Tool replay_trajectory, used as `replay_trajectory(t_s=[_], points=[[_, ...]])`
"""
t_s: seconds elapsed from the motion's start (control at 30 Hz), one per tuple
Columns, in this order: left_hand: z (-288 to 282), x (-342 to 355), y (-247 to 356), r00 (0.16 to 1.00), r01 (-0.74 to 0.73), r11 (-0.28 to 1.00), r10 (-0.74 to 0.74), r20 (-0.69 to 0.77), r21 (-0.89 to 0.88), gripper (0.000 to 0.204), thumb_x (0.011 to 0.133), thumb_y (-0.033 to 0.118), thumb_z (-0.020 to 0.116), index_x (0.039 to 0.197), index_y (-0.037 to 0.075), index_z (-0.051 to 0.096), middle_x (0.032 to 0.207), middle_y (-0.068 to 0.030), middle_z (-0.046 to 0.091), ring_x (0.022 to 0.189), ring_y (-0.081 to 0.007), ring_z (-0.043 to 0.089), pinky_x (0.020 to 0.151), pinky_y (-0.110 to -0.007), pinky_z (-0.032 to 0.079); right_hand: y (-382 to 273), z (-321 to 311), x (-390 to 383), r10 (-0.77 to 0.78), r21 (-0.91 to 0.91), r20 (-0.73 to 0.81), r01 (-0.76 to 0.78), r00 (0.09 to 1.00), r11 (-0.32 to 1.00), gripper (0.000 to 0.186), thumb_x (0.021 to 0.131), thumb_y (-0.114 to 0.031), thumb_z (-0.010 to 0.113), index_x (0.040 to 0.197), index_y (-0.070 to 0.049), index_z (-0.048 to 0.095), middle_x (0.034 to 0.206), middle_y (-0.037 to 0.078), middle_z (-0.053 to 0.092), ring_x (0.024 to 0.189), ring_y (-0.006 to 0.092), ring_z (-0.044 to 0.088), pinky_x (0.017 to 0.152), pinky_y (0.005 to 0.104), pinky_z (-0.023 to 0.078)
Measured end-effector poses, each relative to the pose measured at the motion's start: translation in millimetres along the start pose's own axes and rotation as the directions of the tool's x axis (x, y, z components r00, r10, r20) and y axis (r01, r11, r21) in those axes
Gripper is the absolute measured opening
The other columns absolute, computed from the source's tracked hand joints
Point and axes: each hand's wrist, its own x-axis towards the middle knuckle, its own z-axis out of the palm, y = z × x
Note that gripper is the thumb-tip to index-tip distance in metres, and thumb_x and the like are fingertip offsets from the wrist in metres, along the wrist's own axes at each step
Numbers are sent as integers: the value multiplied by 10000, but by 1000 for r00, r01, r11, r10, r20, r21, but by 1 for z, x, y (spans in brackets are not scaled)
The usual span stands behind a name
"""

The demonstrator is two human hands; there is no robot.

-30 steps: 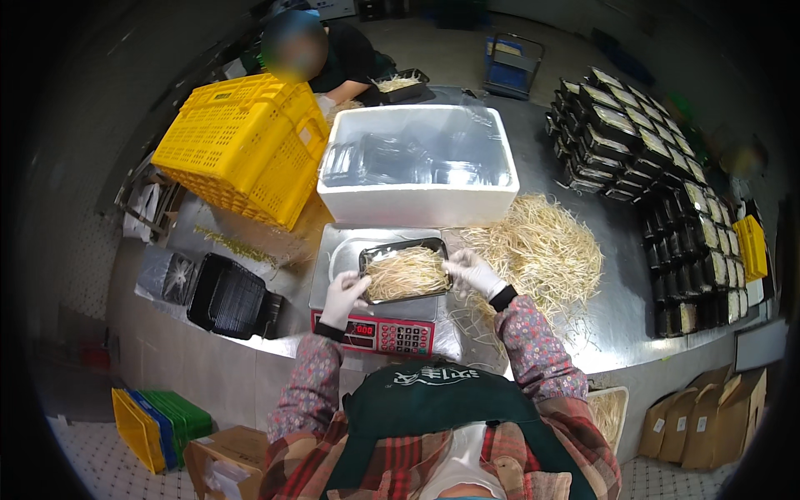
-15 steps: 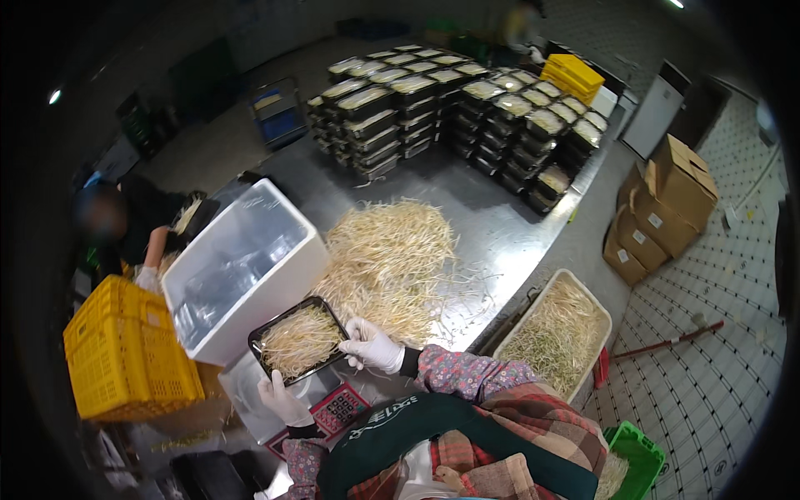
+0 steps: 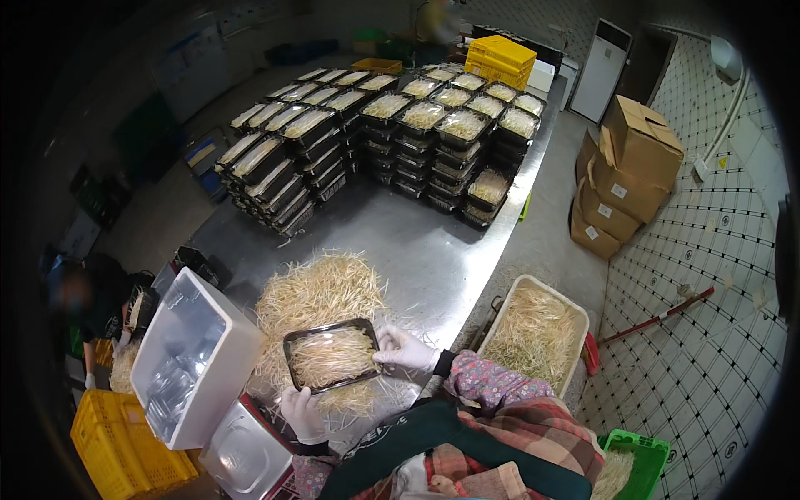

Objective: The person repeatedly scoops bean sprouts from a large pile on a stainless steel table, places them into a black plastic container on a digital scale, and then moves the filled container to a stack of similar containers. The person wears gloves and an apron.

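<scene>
- The black tray (image 3: 342,382) is moving away from the scale (image 3: 243,454) since the earlier frame, now hanging over the near side of the sprout pile (image 3: 321,283).
- The right hand (image 3: 406,348) is pinching the tray's right edge, fingers nearly closed.
- The left hand (image 3: 304,414) is gripping its near left corner, fingers curled.
- Filled trays (image 3: 442,125) are standing stacked at the table's far side.

Glossy black plastic tray (image 3: 340,384), shiny metal table (image 3: 408,242), matt white foam box (image 3: 221,379), matt cardboard cartons (image 3: 637,158)
</scene>
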Motion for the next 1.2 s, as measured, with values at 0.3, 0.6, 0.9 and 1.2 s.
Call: replay_trajectory(t_s=[0.3, 0.6, 0.9, 1.2], points=[[147, 31, -19, 936, 223, 973, -199, 289, -55, 545, 890, 1, 599, 1388, -20, 380, 1214, -163, 549, 1035, -210, 610, 868, -333, 556, -61, -154, -12, -117, -63, -252, 105, 961, 993, 176, 853, -115, 730, 976, -47, 623, 756, -44, 596, 659, 48, 537, 615, 186, 453], [133, 52, -40, 896, 294, 955, -292, 333, 45, 430, 954, 109, 587, 1338, -43, 464, 1134, -137, 625, 963, -208, 649, 867, -334, 554, -96, -455, 82, -363, -305, -929, 392, 80, 868, 285, 862, -191, 723, 986, -8, 543, 850, 88, 639, 616, 149, 608, 421, 289, 524], [20, 25, -9, 991, 112, 990, -104, -84, 92, 339, 977, 141, 563, 1285, 3, 532, 1064, -88, 657, 898, -167, 657, 763, -287, 558, -95, -412, 107, 44, 122, -979, 407, 197, 905, 362, 885, -360, 695, 996, -59, 528, 719, 35, 535, 491, 135, 486, 388, 318, 510], [-135, -35, 11, 679, 22, 687, 523, -515, 726, 440, 889, 126, 676, 1291, -4, 551, 1282, -141, 562, 1159, -240, 561, 995, -356, 455, 74, -236, 37, 170, 310, -801, 154, 574, 938, 171, 955, -218, 602, 1062, -85, 600, 730, 4, 476, 581, 119, 468, 474, 277, 444]])
